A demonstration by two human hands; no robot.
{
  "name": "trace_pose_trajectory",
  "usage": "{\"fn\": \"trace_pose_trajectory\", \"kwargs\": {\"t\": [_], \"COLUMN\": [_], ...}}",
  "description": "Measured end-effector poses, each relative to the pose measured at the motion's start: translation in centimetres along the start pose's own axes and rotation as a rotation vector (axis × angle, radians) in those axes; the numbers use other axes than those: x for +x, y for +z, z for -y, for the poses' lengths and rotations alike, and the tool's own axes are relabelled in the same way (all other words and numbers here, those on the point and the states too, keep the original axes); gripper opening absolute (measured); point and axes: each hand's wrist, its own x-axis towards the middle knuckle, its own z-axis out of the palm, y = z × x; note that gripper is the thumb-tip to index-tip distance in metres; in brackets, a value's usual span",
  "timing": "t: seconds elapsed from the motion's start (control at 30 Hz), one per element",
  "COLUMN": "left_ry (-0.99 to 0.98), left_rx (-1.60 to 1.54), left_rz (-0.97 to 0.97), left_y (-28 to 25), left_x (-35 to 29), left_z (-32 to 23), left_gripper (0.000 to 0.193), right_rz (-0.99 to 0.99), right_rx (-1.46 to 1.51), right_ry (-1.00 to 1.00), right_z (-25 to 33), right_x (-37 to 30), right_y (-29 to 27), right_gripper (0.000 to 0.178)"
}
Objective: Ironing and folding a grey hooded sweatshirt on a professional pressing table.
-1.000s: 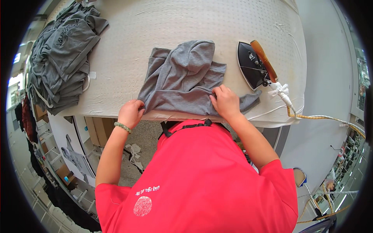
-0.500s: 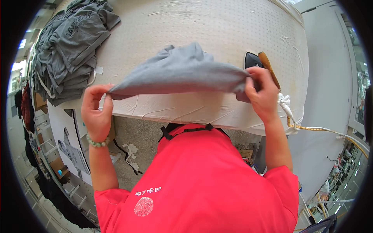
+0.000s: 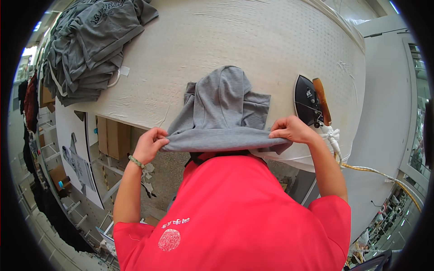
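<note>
A soft grey shirt (image 3: 221,104) lies bunched at the front edge of the padded table, its near edge pulled straight toward me. My left hand (image 3: 150,145), with a beaded bracelet at the wrist, pinches the left end of that edge. At the other end, my right hand (image 3: 294,130) grips the cloth between thumb and fingers. The held edge hangs slightly over the table's front, close to my red top. Just beyond my right hand stands a black iron (image 3: 307,100) with a wooden handle (image 3: 321,100).
A tall pile of grey garments (image 3: 86,54) with dark lettering occupies the far left corner of the pale-covered table (image 3: 181,40). From the iron, a cloth-wrapped cord (image 3: 332,135) runs off to the right. A cardboard box (image 3: 115,137) sits beneath the table at left.
The shirt has come down from above the table onto its front edge. Both hands moved nearer to me, and my left hand shifted right. The iron now shows fully.
</note>
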Motion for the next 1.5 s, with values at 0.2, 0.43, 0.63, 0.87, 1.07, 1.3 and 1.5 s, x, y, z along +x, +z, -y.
{"fn": "trace_pose_trajectory", "kwargs": {"t": [0.2,0.43,0.63,0.87,1.07,1.3,1.5], "left_ry": [-0.139,-0.02,0.111,0.027,-0.015,0.15,1.156], "left_rx": [0.008,0.2,0.609,0.631,0.582,-0.597,0.585], "left_rz": [0.112,-0.039,-0.168,-0.153,-0.163,-0.371,-0.668], "left_y": [1.0,2.1,2.9,2.3,2.3,-0.5,-11.4], "left_x": [-0.9,-0.8,0.9,1.0,0.1,0.8,1.6], "left_z": [0.5,0.2,-0.1,2.5,2.9,-3.0,-24.0], "left_gripper": [0.023,0.025,0.027,0.027,0.026,0.016,0.013], "right_rz": [0.089,-0.026,-0.111,-0.382,-0.494,-0.579,-1.256], "right_rx": [-0.026,-0.176,-0.392,-0.499,-0.581,-0.424,-0.19], "right_ry": [-0.016,-0.078,-0.086,-0.397,-0.719,-0.649,-0.733], "right_z": [0.3,1.8,1.4,4.3,8.6,10.6,16.2], "right_x": [0.9,1.2,2.1,7.0,16.5,13.6,-7.1], "right_y": [-1.1,-0.3,0.2,0.0,-0.7,-2.7,-5.5], "right_gripper": [0.025,0.029,0.027,0.022,0.02,0.019,0.013]}}
